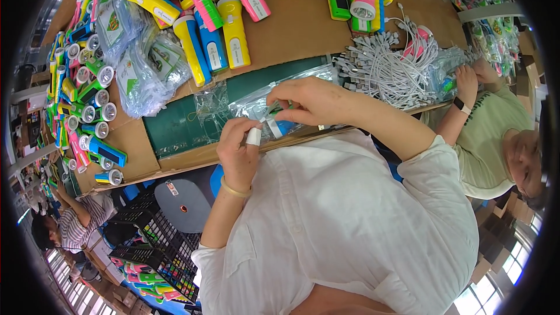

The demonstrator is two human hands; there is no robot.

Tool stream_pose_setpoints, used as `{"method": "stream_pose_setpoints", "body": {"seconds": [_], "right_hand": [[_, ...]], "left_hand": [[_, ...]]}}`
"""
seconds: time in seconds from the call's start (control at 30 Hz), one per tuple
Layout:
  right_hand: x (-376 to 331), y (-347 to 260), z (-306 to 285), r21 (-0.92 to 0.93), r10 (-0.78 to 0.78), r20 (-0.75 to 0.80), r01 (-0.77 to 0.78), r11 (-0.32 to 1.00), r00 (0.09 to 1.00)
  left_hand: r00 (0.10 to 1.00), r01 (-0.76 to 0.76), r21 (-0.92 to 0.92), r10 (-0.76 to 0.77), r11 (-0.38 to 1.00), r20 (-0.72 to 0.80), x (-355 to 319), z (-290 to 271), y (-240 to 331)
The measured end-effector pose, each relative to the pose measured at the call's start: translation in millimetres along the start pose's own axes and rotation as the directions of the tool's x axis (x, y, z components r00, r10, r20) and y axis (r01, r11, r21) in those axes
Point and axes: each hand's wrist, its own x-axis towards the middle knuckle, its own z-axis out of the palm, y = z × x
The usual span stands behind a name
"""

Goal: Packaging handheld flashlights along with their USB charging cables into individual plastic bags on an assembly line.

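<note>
My left hand (238,150), with white tape round one finger, pinches the edge of a clear plastic bag (248,105) at the table's front edge. Close beside it, my right hand (312,102) has its thumb and fingers curled together at the same bag. Inside or under the film is a blue and white item (279,128), probably a flashlight, partly hidden by my fingers. A loose bundle of white charging cables (394,61) lies to the right of my right hand. Left of the hands, a crumpled clear wrapper (210,105) rests on the green mat (172,131).
Colourful flashlights (235,32) cover the far side of the cardboard-topped table (291,29), with more piled at left (87,93). Stacked clear bags (146,76) lie at left. A co-worker's hands (466,84) work at right. Black crates (157,245) and a grey stool (182,204) stand below.
</note>
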Motion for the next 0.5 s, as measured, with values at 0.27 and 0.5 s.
{"method": "stream_pose_setpoints", "body": {"seconds": [0.27, 0.5], "right_hand": [[8, 3, 36, -0.301, -0.228, -0.124, 0.182, 0.936, 0.966], [-38, 37, -5, -0.451, -0.317, -0.246, 0.182, 0.874, 0.916]], "left_hand": [[0.998, -0.053, -0.002, 0.053, 0.999, 0.019, 0, -2, 2], [1.0, -0.007, -0.037, 0.007, 0.999, -0.013, -12, -10, -8]]}}
